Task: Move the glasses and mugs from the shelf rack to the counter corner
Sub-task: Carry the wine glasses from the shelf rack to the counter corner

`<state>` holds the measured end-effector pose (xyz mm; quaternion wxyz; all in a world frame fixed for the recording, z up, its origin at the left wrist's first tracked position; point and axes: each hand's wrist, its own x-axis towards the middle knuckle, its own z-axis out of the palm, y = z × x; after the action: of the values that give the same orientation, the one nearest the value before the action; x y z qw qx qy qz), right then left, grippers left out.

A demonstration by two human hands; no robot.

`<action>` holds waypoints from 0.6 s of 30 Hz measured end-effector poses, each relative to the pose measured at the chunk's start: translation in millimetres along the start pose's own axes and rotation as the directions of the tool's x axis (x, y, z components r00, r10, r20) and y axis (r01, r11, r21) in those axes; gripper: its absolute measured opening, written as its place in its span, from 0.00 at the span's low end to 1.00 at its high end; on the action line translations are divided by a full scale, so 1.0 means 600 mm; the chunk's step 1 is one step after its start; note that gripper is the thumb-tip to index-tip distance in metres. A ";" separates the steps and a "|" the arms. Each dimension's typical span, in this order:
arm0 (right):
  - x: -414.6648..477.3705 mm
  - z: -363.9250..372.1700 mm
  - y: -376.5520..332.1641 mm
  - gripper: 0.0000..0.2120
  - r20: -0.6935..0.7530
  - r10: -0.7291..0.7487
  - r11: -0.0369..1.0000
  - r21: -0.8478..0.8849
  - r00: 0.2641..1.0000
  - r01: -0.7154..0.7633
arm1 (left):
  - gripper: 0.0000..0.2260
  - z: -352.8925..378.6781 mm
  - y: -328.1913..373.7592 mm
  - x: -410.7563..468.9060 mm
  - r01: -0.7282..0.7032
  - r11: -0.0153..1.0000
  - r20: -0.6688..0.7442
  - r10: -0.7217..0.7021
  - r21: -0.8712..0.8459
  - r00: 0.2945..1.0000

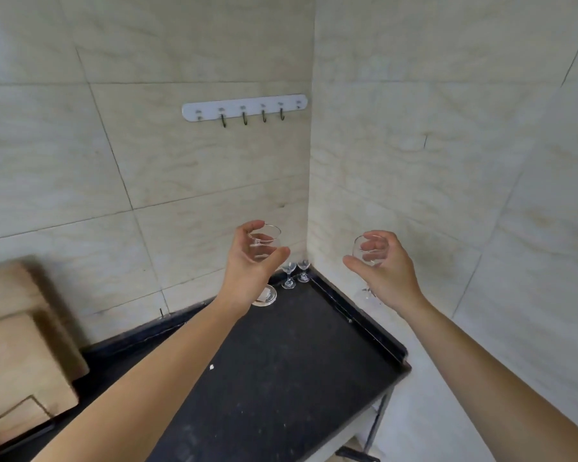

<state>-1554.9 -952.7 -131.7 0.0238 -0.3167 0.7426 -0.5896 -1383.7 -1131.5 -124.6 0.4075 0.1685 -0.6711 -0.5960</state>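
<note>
Glasses are mid-carry. The left grip [251, 258] is wrapped round the bowl of the first stemmed glass [264, 240], thumb in front and fingers behind. The right grip [386, 271] grasps the bowl of the second stemmed glass [369, 250] in much the same way. Both hang roughly upright above the black desk [281, 361], near its far corner where the two tiled walls meet. A small glass [289, 278] and its twin [303, 273] already stand upright in that corner, side by side. The shelf rack is out of view.

I judge the step in hand to be the set-down. The next move calls for lowering each glass foot-first onto bare desk beside the standing pair without knocking them, and letting go only once the foot sits flat. The second glass looks to hang toward the desk's right edge, so it likely needs to come inward.

Both carried glasses are clear, thin-walled and empty, with a round bowl, a slim stem and a flat round foot.
</note>
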 end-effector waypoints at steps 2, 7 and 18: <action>0.052 0.023 0.036 0.26 -0.002 0.030 0.999 0.028 1.000 -0.030 | 0.27 0.003 -0.044 0.038 0.046 0.999 0.001 -0.046 -0.003 0.999; 0.198 0.112 0.145 0.29 0.110 0.081 0.993 0.071 0.991 -0.090 | 0.28 0.012 -0.165 0.143 0.166 0.985 -0.062 -0.163 0.046 0.985; 0.462 0.276 0.354 0.22 0.380 0.218 0.968 0.036 0.899 -0.250 | 0.24 0.051 -0.404 0.360 0.386 0.869 -0.204 -0.335 0.311 0.920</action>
<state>-1802.2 -1211.3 -277.6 0.2484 -0.3301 0.7318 -0.5421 -1601.4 -1321.3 -275.8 0.3001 0.4021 -0.6907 -0.5208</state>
